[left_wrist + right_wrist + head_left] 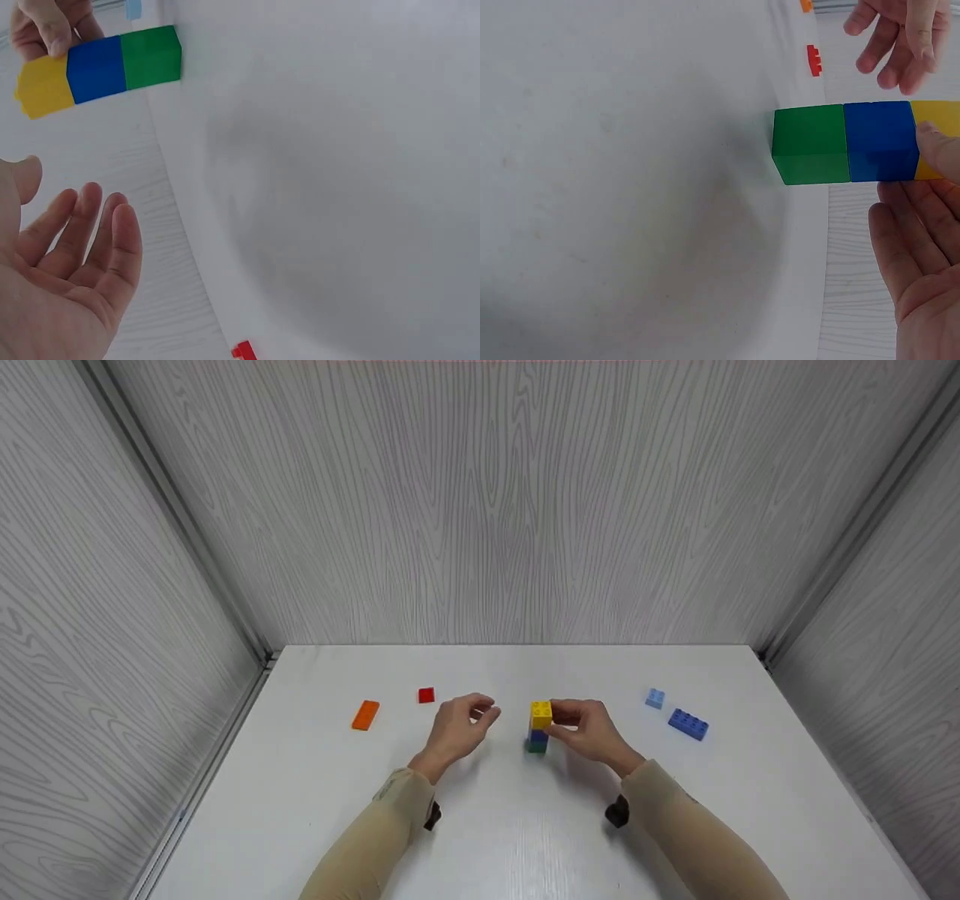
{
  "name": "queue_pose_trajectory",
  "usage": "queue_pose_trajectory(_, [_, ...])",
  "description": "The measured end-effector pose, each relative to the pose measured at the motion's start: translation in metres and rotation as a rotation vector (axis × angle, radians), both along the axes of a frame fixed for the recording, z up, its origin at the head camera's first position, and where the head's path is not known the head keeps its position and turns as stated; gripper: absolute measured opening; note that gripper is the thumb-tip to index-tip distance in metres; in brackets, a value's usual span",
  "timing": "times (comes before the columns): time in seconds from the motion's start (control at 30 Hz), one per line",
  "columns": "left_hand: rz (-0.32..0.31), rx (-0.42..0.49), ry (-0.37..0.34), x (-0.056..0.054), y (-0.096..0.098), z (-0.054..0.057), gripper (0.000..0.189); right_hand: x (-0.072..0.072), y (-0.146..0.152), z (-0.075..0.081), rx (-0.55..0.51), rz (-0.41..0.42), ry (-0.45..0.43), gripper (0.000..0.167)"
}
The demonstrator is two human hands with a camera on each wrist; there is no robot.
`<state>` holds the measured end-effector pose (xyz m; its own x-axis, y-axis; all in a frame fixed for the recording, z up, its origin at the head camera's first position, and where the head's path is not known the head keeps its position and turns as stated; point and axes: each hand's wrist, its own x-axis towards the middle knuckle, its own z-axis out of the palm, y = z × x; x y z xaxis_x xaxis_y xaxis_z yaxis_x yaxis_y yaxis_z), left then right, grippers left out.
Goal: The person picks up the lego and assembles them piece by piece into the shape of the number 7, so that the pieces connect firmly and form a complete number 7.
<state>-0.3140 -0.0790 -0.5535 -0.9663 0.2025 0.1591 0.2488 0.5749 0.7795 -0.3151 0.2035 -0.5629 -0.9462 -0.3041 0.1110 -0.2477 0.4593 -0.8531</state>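
Observation:
A tower of three toy building bricks stands on the white table: a green brick (811, 144) at the bottom, a blue brick (881, 141) in the middle, a yellow brick (541, 714) with studs on top. My right hand (589, 729) pinches the yellow brick from the right, thumb on the near side close to the seam with the blue one, fingers on the far side. To the left of the tower, apart from it, my left hand (459, 729) hovers over the table with fingers loosely bent and nothing in them.
On the left lie an orange brick (365, 715) and a small red brick (426, 695). A small light blue brick (655, 698) and a longer blue brick (688, 724) lie on the right. Grey wood-grain panels (495, 510) wall the table at the back and sides.

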Motion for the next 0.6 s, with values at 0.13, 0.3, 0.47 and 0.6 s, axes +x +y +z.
queue_pose_trajectory(0.13, [0.059,-0.008,0.024,-0.002,-0.025,-0.002,0.03,0.0,0.001,0.0,0.003,-0.016,-0.005,0.047])
queue_pose_trajectory(0.3, [0.121,-0.037,-0.012,0.0,-0.051,-0.007,0.032,0.0,0.002,-0.001,0.015,-0.019,-0.003,0.046])
queue_pose_trajectory(0.47, [0.179,-0.073,-0.05,0.002,-0.072,-0.012,0.036,0.001,0.001,0.0,0.015,-0.011,-0.009,0.046])
queue_pose_trajectory(0.6, [0.225,-0.097,-0.073,0.002,-0.088,-0.014,0.038,0.001,-0.001,0.001,0.019,-0.009,-0.012,0.048])
